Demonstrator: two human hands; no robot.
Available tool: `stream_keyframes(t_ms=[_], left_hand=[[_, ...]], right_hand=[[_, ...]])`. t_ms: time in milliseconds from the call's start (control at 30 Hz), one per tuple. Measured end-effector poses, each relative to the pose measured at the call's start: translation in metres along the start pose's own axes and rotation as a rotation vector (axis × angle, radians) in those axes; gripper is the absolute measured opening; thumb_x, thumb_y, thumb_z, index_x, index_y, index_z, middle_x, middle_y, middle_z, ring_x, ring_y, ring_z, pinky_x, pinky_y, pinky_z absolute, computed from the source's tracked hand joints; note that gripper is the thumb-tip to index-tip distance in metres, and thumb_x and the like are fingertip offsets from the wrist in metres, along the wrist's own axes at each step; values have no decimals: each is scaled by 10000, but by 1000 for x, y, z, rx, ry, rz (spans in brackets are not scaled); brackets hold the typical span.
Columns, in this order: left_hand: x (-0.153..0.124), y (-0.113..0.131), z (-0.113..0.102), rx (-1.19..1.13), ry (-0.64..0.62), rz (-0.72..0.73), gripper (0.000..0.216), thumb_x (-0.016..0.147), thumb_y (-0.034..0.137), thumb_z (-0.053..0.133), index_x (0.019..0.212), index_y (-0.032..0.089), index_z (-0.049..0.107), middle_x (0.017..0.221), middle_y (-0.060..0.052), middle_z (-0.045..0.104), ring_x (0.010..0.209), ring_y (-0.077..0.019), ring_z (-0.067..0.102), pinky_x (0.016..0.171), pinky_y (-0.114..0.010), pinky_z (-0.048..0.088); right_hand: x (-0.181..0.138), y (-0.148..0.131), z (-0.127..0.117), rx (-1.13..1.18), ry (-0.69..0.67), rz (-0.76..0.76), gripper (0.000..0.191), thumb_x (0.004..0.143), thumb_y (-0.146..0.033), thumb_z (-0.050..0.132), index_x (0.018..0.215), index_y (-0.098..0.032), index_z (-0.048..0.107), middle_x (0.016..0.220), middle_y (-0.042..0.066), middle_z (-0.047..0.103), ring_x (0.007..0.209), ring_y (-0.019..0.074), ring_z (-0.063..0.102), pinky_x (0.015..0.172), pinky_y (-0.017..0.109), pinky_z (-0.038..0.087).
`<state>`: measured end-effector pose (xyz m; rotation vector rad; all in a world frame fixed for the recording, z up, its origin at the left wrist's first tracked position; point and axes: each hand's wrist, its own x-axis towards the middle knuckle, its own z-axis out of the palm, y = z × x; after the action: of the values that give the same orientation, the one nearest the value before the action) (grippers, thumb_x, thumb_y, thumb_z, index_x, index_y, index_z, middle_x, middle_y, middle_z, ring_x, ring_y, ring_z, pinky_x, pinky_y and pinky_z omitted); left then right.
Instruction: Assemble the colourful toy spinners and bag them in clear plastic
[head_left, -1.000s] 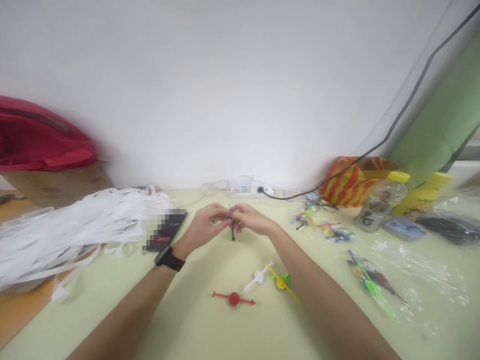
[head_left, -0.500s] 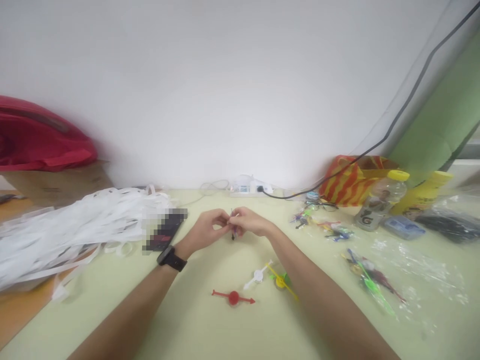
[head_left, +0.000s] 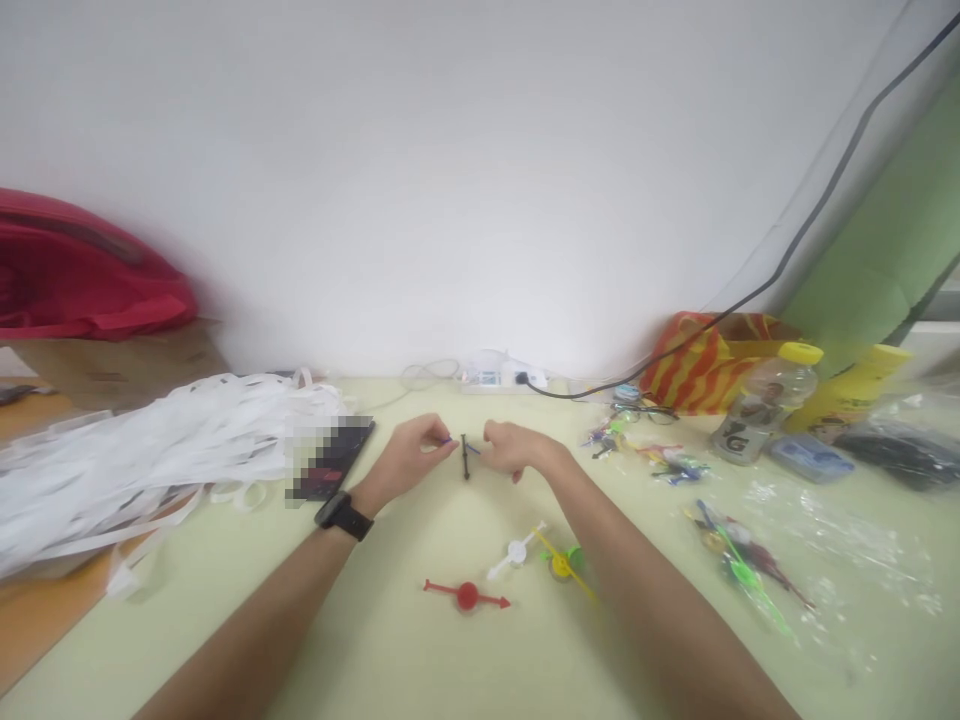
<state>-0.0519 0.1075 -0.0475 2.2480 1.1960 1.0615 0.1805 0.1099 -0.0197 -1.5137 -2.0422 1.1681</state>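
Observation:
My left hand (head_left: 415,450), with a dark watch on its wrist, pinches a small blue-purple piece (head_left: 448,440). Opposite it, my right hand (head_left: 514,448) has its fingers curled around a thin blue piece (head_left: 474,450), most of which the hand hides. A slim black pointer-like stick (head_left: 466,460) lies between the two hands, close to the right fingertips. Nearer me on the table are a red plastic spinner arrow (head_left: 467,597), a white spinner arrow (head_left: 517,551) and a yellow one (head_left: 560,566) overlapping something green.
White ribbon strips (head_left: 165,450) are heaped at left beside a dark phone-like device (head_left: 341,460). At right lie bagged colourful plastic parts (head_left: 742,570), a bottle (head_left: 765,405) and a striped bag (head_left: 682,360). A power strip (head_left: 491,378) sits against the wall.
My hands have moved apart from being together. The black stick now shows in the gap between them, with a blue piece visible at each hand's fingertips.

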Motion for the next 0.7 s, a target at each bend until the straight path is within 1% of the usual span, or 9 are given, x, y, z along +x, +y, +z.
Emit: stream_keyframes(t_ms=[67, 133, 167, 200, 267, 400, 467, 533, 700], left_hand=[[-2, -6, 1, 76, 23, 28, 194, 900, 425, 673, 909, 234, 701, 956, -53, 743, 902, -235, 675, 848, -372, 558], [-3, -14, 2, 133, 44, 31, 191, 894, 425, 682, 942, 245, 727, 1022, -61, 753, 986, -261, 682, 919, -403, 545], [-4, -18, 2, 144, 47, 22, 193, 887, 426, 691, 946, 248, 737, 1038, -63, 757, 1005, -269, 686, 935, -410, 543], [-5, -23, 2, 146, 46, 8, 198, 881, 430, 699, 947, 249, 746, 1047, -64, 763, 1012, -274, 693, 942, -413, 545], [-7, -30, 2, 133, 36, -22, 225, 881, 443, 695, 973, 249, 763, 1066, -65, 773, 1019, -280, 706, 950, -417, 551], [-8, -33, 2, 131, 6, -96, 290, 905, 449, 658, 1073, 241, 771, 1139, -64, 777, 1067, -281, 710, 998, -424, 539], [-7, -31, 2, 146, 3, -124, 312, 903, 446, 657, 1103, 233, 768, 1184, -63, 767, 1107, -280, 700, 1032, -421, 522], [-6, -30, 2, 154, 3, -128, 326, 901, 452, 655, 1106, 225, 768, 1195, -66, 762, 1123, -282, 692, 1037, -417, 518], [-3, -30, 7, 204, -6, -127, 322, 919, 472, 623, 1064, 222, 766, 1125, -81, 767, 1058, -289, 692, 991, -437, 529]], right_hand=[[-10, -4, -8, -106, 47, 0, 336, 571, -97, 794, 725, -230, 526, 778, 68, 681, 699, 246, 670, 557, 293, 449], [-23, -15, -12, -197, -23, -24, 353, 495, -116, 867, 640, -225, 565, 746, 58, 680, 738, 261, 673, 570, 292, 439], [-30, -22, -13, -247, -112, -40, 361, 451, -150, 911, 596, -222, 588, 695, 41, 671, 701, 255, 667, 552, 289, 431], [-37, -29, -12, -330, -259, -67, 358, 429, -203, 944, 580, -220, 620, 673, 26, 671, 663, 241, 658, 529, 284, 426], [-47, -44, -8, -478, -481, -89, 359, 405, -236, 970, 591, -220, 663, 680, 3, 684, 615, 212, 646, 494, 269, 422], [-54, -64, 3, -681, -680, 55, 344, 434, -145, 945, 619, -198, 659, 728, -14, 710, 671, 211, 686, 560, 273, 489], [-53, -67, 5, -729, -709, 111, 300, 496, -121, 907, 644, -184, 654, 800, -1, 741, 755, 232, 711, 641, 306, 529], [-53, -66, 5, -746, -663, 129, 231, 572, -125, 857, 653, -173, 646, 861, 19, 758, 821, 251, 721, 695, 334, 547], [-53, -58, -1, -743, -570, 143, 147, 639, -117, 748, 624, -164, 610, 891, 72, 761, 832, 273, 722, 675, 346, 543]])
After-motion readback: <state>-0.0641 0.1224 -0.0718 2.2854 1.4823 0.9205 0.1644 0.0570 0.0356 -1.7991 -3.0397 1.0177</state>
